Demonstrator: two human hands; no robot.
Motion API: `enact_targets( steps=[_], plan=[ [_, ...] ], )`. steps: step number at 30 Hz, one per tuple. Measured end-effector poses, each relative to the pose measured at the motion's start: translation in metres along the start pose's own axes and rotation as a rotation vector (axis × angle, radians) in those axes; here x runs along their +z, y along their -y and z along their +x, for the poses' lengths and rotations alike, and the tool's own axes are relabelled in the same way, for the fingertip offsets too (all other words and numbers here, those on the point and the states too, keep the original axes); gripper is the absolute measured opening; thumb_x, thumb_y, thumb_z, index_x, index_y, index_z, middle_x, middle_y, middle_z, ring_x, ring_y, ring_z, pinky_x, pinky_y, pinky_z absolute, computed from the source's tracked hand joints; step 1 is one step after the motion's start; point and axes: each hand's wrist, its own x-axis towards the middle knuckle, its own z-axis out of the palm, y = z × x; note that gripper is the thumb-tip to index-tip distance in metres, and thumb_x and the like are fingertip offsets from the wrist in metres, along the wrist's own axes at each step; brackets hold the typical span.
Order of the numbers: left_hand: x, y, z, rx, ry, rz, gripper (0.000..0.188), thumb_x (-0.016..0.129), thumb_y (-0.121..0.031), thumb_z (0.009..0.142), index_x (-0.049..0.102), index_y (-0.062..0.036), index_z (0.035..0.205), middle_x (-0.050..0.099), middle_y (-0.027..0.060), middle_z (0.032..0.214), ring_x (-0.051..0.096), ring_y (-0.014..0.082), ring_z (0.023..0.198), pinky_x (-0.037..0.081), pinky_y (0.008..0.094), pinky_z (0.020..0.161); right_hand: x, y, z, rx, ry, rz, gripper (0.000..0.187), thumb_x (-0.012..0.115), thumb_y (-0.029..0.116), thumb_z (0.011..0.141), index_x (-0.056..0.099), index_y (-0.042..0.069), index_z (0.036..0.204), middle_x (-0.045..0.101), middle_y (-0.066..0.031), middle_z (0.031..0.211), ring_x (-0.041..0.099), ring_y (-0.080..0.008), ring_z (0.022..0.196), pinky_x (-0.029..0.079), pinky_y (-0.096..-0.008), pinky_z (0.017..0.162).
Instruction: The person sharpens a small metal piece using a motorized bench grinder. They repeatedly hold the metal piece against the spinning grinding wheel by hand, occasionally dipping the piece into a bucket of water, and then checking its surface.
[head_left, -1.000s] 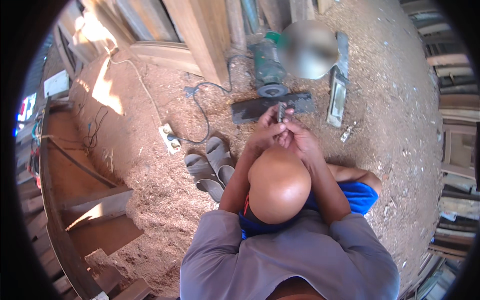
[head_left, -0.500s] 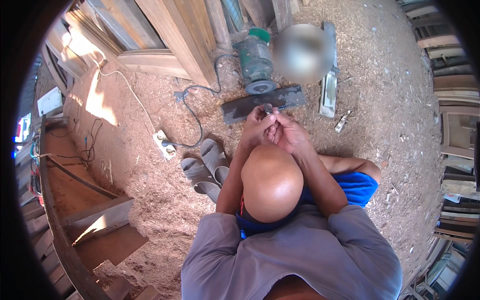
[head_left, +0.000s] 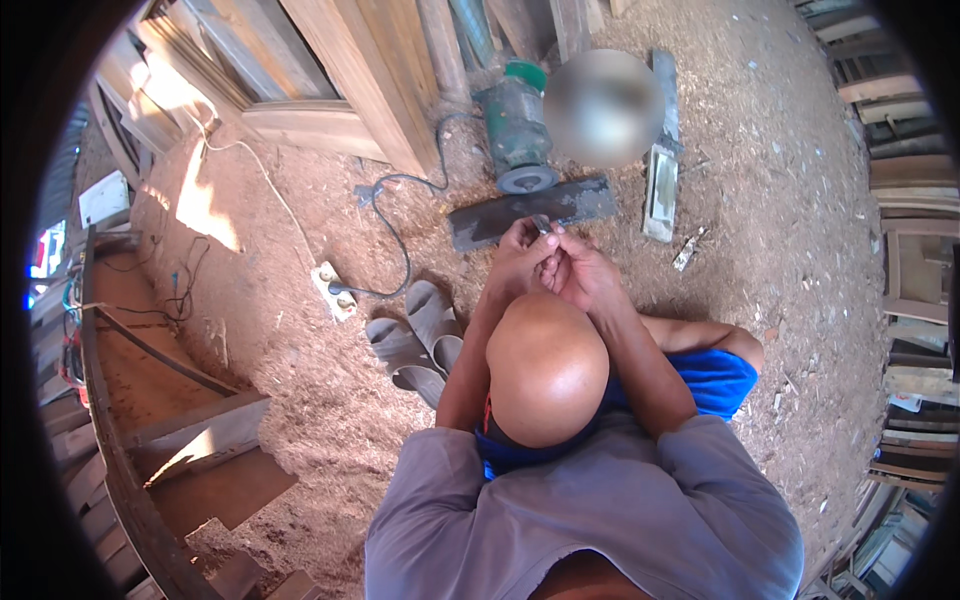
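Observation:
Both hands meet beyond my raised knee. My left hand (head_left: 516, 264) is closed, its thumb and fingers pinching a small dark metal piece (head_left: 541, 223). My right hand (head_left: 588, 272) is closed too, with its fingertips on the same piece. Fingers cover most of the piece, so its full shape is hidden. Just past my hands lies a dark flat board (head_left: 475, 226). Behind that board stands a green bench grinder (head_left: 517, 130), whose grey grinding wheel (head_left: 527, 179) faces me.
A blurred round thing (head_left: 604, 108) sits right of the grinder, near a narrow block (head_left: 660, 195) in a frame. To the left are grey sandals (head_left: 407, 340), a white power strip (head_left: 332, 291) and a black cable (head_left: 388, 228). Wooden frames (head_left: 385, 90) lean at the back.
The view has shifted slightly. My fingers have turned the small piece a little; both hands keep hold of it.

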Motion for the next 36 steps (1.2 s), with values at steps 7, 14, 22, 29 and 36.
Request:
enact_targets(
  steps=[7, 14, 22, 29, 36],
  plan=[
    [0.005, -0.013, 0.005, 0.333, 0.145, 0.311, 0.046, 0.061, 0.0, 0.083, 0.045, -0.0017, 0.126, 0.058, 0.0064, 0.104, 0.058, 0.0119, 0.074, 0.05, 0.0291, 0.062, 0.001, 0.017, -0.003, -0.035, 0.086, -0.124, 0.013, 0.057, 0.019, 0.094, 0.061, 0.016, 0.106, 0.062, 0.0022, 0.074, 0.057, -0.0102, 0.059, 0.05, -0.0246, 0.052],
    [-0.01, -0.004, -0.012, -0.008, 0.341, -0.295, 0.061, 0.054, -0.044, 0.091, 0.044, -0.0022, 0.134, 0.055, 0.0082, 0.124, 0.057, 0.0168, 0.092, 0.049, 0.0342, 0.074, -0.007, 0.004, -0.002, -0.029, 0.062, -0.205, 0.005, 0.063, 0.013, 0.09, 0.064, 0.01, 0.094, 0.063, 0.0011, 0.077, 0.055, -0.0085, 0.06, 0.047, -0.022, 0.055],
    [-0.014, 0.002, -0.004, -0.014, 0.328, -0.23, 0.057, 0.06, -0.043, 0.09, 0.053, 0.0002, 0.126, 0.061, 0.0068, 0.105, 0.054, 0.0105, 0.071, 0.048, 0.0263, 0.061, 0.002, 0.001, -0.004, -0.008, 0.033, -0.231, 0.003, 0.063, 0.012, 0.089, 0.061, 0.01, 0.092, 0.061, 0.0012, 0.075, 0.053, -0.0082, 0.059, 0.046, -0.0218, 0.054],
    [-0.017, 0.0, -0.005, -0.034, 0.373, -0.21, 0.058, 0.063, -0.045, 0.086, 0.056, 0.001, 0.122, 0.054, -0.0012, 0.073, 0.051, 0.0096, 0.059, 0.045, 0.0236, 0.054, 0.007, -0.001, -0.005, 0.017, 0.017, -0.203, 0.004, 0.063, 0.011, 0.089, 0.06, 0.01, 0.091, 0.06, 0.0007, 0.076, 0.052, -0.0084, 0.057, 0.046, -0.0215, 0.051],
    [-0.018, -0.005, -0.01, -0.061, 0.371, -0.261, 0.053, 0.062, -0.044, 0.088, 0.06, 0.0008, 0.116, 0.052, -0.0027, 0.073, 0.05, 0.0087, 0.059, 0.044, 0.0234, 0.053, 0.003, -0.007, 0.001, 0.04, 0.063, -0.177, 0.005, 0.063, 0.011, 0.088, 0.06, 0.012, 0.092, 0.058, 0.0011, 0.074, 0.052, -0.0091, 0.058, 0.046, -0.0233, 0.053]
  ],
)
